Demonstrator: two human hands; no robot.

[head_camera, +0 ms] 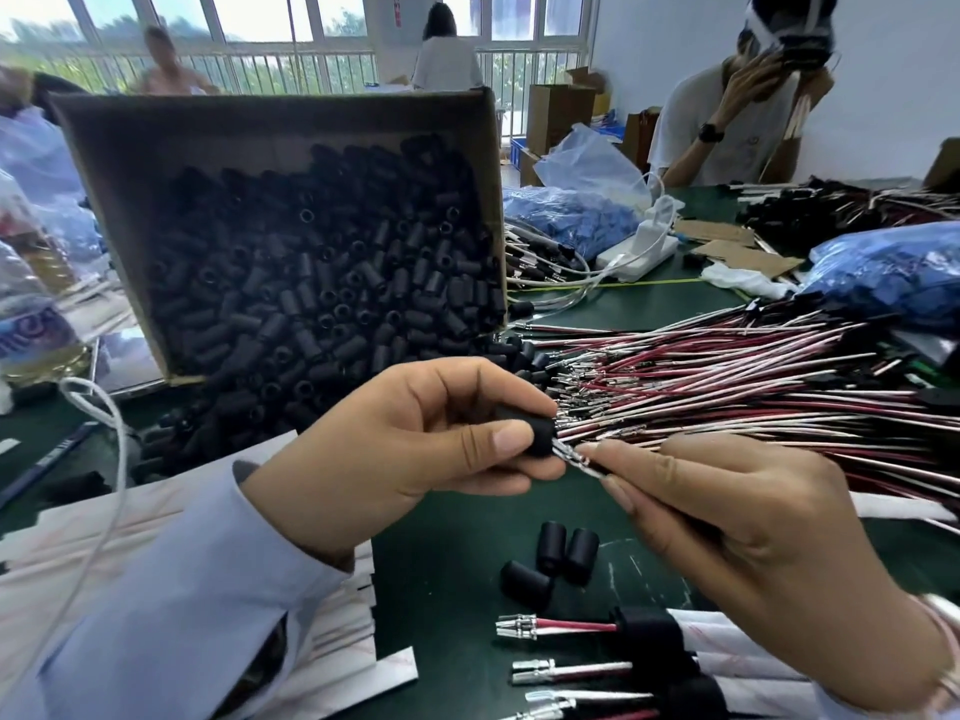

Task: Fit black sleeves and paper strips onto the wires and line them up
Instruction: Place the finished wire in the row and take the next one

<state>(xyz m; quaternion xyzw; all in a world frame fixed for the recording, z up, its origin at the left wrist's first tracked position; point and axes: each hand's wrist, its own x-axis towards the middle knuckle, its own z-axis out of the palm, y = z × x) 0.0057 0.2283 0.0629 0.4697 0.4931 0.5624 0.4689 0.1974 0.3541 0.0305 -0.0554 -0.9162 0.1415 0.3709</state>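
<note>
Sleeve (537, 434) pinched in left hand (415, 439); we are gripping wire pair (592, 467) in right hand (753, 537) just beside sleeve, probably best feeding terminals (563, 452) in straight.

The left hand (415, 439) comes in from the lower left, thumb and curled fingers (498, 392) pinching a black sleeve (540, 439). The right hand (737, 517) comes from the lower right, palm turned inward, fingertips pinching a wire (576, 459) at the sleeve's mouth.
</note>
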